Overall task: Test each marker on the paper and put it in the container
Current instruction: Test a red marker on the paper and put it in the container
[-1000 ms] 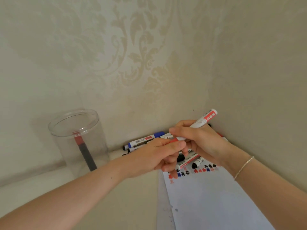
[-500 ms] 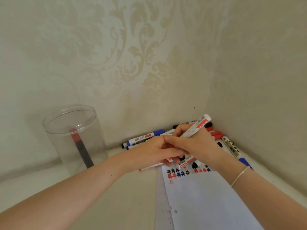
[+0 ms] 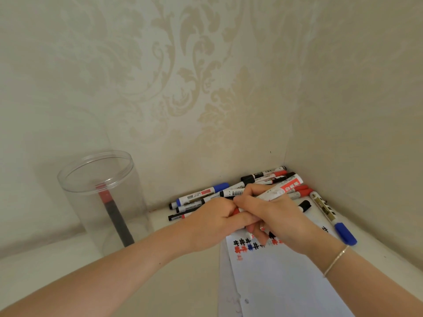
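Head view: pale table [image 3: 160, 282] sitting in a wallpapered corner. Clear container [image 3: 103, 197] standing L of paper [image 3: 286, 282], one marker inside; marker pile [image 3: 229, 193] lying behind paper. R hand [image 3: 274, 216] gripping red marker [image 3: 283, 187] over paper's top edge; L hand [image 3: 212, 223] curling round its lower end.

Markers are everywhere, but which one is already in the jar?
The red-capped marker with the dark barrel: it stands tilted inside the clear jar, while the others lie piled in the corner.
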Tool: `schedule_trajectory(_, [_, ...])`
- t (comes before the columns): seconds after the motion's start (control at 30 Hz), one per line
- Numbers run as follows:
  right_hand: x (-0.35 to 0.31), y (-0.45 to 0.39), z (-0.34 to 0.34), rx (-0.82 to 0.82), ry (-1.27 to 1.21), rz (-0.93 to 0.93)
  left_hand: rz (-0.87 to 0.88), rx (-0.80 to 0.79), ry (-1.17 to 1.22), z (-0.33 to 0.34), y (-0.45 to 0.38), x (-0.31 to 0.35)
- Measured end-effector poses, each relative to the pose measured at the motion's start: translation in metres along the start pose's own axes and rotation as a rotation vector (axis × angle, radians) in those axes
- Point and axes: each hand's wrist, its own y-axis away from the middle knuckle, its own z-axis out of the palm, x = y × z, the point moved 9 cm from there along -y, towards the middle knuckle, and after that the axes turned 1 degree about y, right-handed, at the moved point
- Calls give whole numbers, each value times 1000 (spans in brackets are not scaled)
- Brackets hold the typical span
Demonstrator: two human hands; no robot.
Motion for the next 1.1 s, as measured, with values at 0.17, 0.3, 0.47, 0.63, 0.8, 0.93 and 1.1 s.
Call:
schedule_trajectory(0.17, [3, -1, -6, 33, 4, -6, -32, -38, 19, 2, -1, 9])
schedule_trajectory(0.3, [9, 2, -30, 249, -51, 12, -62, -15, -171, -2, -9, -9])
schedule_trajectory(0.47, [21, 11, -60, 405, -87, 61, -122, 115, -292, -3, 3, -38])
schedule_trajectory(0.63, [54, 19, -46, 387, -160, 173, -112, 184, -372, 11, 17, -59])
schedule_trajectory(0.8, [77, 25, -31, 397, -128, 221, -106, 239, -588, 19, 22, -58])
schedule_trajectory(0.93, [79, 29, -32, 490, -33, 192, -88, 252, -671, 20, 21, -57])
schedule_trajectory(1.1, [79, 30, -29, 554, 202, 202, -41, 261, -700, 20, 19, -57])
